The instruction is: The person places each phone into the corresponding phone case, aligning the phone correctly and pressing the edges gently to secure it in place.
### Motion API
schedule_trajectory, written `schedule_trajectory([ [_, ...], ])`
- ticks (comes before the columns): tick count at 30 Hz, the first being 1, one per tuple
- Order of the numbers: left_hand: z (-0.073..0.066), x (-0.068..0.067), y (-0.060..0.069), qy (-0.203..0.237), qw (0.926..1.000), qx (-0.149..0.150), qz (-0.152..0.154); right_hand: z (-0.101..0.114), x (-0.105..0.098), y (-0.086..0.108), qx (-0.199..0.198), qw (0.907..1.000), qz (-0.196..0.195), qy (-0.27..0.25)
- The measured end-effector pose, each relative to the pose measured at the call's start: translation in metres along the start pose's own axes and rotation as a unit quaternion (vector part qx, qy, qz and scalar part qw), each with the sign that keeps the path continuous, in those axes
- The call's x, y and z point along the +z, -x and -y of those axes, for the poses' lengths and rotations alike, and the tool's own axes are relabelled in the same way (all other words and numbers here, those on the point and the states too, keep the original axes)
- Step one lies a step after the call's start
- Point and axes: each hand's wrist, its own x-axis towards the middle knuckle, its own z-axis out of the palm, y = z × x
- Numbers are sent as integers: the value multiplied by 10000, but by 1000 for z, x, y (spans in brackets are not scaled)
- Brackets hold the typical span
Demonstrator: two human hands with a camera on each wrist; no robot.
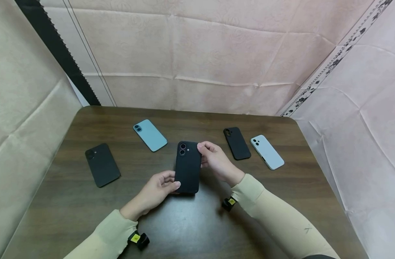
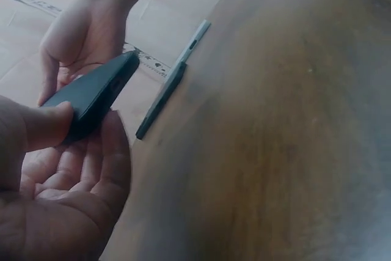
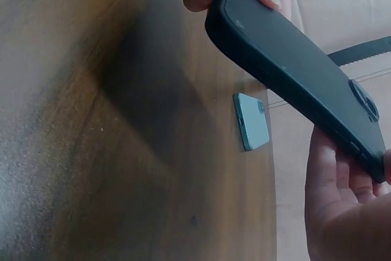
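Observation:
Both hands hold a black-cased phone (image 1: 188, 167) above the middle of the table, its back and two camera lenses facing up. My left hand (image 1: 160, 190) pinches the lower left edge, thumb on the back and fingers beneath. At the upper right corner, my right hand (image 1: 218, 162) grips it between thumb and fingers. In the left wrist view the phone (image 2: 98, 93) tilts between the two hands. The right wrist view shows the phone's long side (image 3: 287, 65) lifted off the wood. Its screen side is hidden from the head view.
A light blue phone (image 1: 150, 135) lies behind the held one. To the left is a dark phone or case (image 1: 102, 165); which one, I cannot tell. On the right lie a black phone case (image 1: 237, 144) and a white phone (image 1: 267, 152). Cloth (image 1: 216, 54) hangs behind the wooden table (image 1: 71, 216).

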Motion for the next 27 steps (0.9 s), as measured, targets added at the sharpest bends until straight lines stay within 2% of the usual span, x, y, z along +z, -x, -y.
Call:
schedule_trajectory([
  [2, -1, 0, -2, 42, 10000, -20, 12, -1, 1, 0, -5, 10000, -45, 3],
  [4, -3, -1, -4, 121, 9998, -60, -132, -2, 3, 1, -29, 10000, -22, 11],
  [9, -12, -3, -9, 668, 9962, 30, -563, -4, 10, 4, -11, 9998, 189, 82],
  [12, -16, -4, -11, 890, 9941, 170, -590, -6, 13, 6, 50, 9996, 263, 78],
  [19, -17, -5, -11, 773, 9950, 260, -573, -12, 12, 7, -1, 9982, 575, 188],
  [23, -16, -4, -10, 771, 9953, 241, -541, -13, 11, 8, -6, 9974, 682, 244],
  [27, -15, -4, -11, 841, 9951, 161, -498, -14, 11, 8, 53, 9980, 573, 268],
])
